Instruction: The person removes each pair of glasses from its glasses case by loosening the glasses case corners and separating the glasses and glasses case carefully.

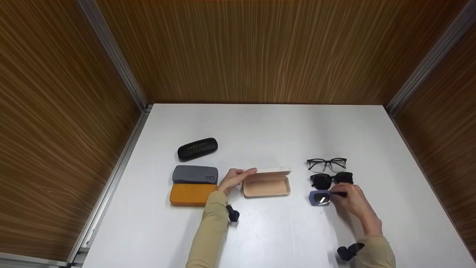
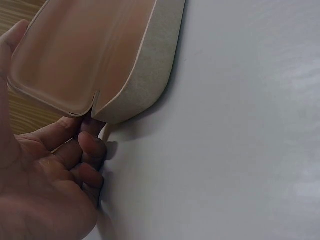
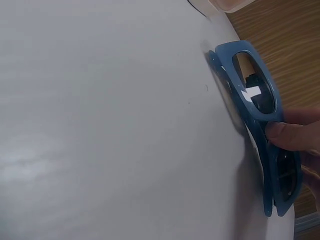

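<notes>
My left hand (image 1: 233,179) grips the left end of an open, cream-coloured glasses case (image 1: 266,195) with a peach lining. In the left wrist view the thumb lies along the lid rim, and the other fingers curl near the hinge corner (image 2: 95,107). Blue-framed sunglasses (image 3: 272,117) with dark lenses are pinched at the bridge by my right hand (image 1: 351,199), thumb in front and fingers behind. Their temples are folded. Just beyond that hand lie black sunglasses (image 1: 322,181), and behind them black-rimmed clear eyeglasses (image 1: 327,162).
Left of the open case sit a grey glasses case (image 1: 193,174) and a mustard-yellow case (image 1: 187,194), side by side. A black case (image 1: 197,149) lies farther back at an angle. Wood-grain panels (image 1: 260,52) enclose the white table (image 1: 275,238) at the back and sides.
</notes>
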Demonstrator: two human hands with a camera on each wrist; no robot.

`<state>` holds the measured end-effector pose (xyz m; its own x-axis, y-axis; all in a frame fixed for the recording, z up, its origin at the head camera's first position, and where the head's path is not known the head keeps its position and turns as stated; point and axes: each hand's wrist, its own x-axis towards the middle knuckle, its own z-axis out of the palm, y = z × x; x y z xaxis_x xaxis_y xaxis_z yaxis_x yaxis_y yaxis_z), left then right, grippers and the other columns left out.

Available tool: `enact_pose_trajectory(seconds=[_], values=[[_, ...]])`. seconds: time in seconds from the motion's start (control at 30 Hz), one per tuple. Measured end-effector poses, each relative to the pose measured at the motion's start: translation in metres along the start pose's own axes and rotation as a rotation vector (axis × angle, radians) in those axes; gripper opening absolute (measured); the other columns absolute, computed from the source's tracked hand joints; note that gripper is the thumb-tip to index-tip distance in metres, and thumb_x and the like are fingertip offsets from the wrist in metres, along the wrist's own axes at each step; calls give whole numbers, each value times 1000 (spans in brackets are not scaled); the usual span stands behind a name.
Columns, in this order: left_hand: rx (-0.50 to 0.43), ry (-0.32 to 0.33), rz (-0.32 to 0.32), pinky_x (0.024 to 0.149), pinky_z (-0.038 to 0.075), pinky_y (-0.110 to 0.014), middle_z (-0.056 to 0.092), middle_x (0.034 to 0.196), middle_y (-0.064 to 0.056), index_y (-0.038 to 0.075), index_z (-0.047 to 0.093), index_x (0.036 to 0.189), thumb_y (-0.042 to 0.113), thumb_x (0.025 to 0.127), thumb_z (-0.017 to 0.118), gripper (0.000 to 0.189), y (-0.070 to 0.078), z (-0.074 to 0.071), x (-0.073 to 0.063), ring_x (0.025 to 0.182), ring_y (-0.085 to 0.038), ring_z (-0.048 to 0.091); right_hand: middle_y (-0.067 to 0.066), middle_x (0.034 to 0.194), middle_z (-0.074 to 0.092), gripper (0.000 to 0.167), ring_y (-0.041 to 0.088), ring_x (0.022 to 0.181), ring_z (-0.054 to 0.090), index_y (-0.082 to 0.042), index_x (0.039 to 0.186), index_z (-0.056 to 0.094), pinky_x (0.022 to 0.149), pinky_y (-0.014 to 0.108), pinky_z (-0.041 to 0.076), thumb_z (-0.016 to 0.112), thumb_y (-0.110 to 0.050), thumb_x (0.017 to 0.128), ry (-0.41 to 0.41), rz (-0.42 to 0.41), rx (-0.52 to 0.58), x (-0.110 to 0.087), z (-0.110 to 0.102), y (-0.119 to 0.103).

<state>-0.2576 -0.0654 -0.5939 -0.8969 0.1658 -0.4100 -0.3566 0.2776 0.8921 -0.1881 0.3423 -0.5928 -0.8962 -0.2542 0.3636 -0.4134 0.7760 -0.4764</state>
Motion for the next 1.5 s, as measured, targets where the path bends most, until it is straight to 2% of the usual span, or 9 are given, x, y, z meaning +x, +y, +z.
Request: enact_pose_trajectory(seconds=[0.27,0.47,0.67,0.77,0.9,1.07,1.2,1.33,1.5], values=[[0,4,4,115,38,-43,67,131,-11,7,72,119,62,76,77,70,-1,0,1,130,-26,54,6,89,75,25,26,90,69,-11,82,79,87,44,54,81,11,70,-13,49,-10,0,-4,3],[4,5,14,111,41,-40,71,120,-7,8,76,105,62,77,76,60,-1,0,2,118,-20,56,9,92,75,22,35,93,67,-8,84,79,90,50,51,80,10,72,-27,77,-23,0,-5,6],[-2,5,22,107,42,-38,71,113,-3,9,75,101,61,77,77,58,-1,1,2,111,-17,56,10,92,75,22,36,94,67,-7,84,79,90,51,51,80,10,71,-26,74,-32,0,-3,8],[-6,1,18,105,41,-37,69,108,-2,8,74,96,61,77,76,56,0,1,3,106,-16,53,9,93,75,23,35,95,66,-7,85,79,90,49,51,80,11,70,-24,63,-34,1,-4,8],[-7,4,9,111,40,-40,69,115,-4,9,74,98,61,78,76,56,0,1,3,110,-17,53,12,97,74,29,37,100,64,-4,91,79,93,46,49,78,14,69,-24,48,-28,3,-7,6],[-7,9,8,114,39,-42,70,120,-6,8,75,102,61,77,76,58,0,2,4,115,-18,55,16,102,73,37,39,106,61,-1,97,78,98,32,42,73,19,67,-24,18,-7,7,-12,2],[-3,7,15,114,38,-42,71,120,-8,8,76,102,60,77,76,58,0,2,4,117,-19,56,15,100,74,40,40,106,60,0,96,78,98,15,34,71,23,64,33,-44,19,12,-11,-5],[-7,7,27,115,38,-42,71,119,-7,8,77,100,59,78,76,56,-1,2,4,117,-19,56,19,103,73,37,40,106,57,4,101,76,101,10,29,75,20,67,129,-81,77,20,-3,-14],[-6,11,30,115,38,-41,72,118,-6,9,76,96,60,78,76,55,-2,2,5,116,-18,57,25,111,71,44,12,114,59,8,114,70,105,3,28,80,12,71,274,-79,209,33,19,-31]])
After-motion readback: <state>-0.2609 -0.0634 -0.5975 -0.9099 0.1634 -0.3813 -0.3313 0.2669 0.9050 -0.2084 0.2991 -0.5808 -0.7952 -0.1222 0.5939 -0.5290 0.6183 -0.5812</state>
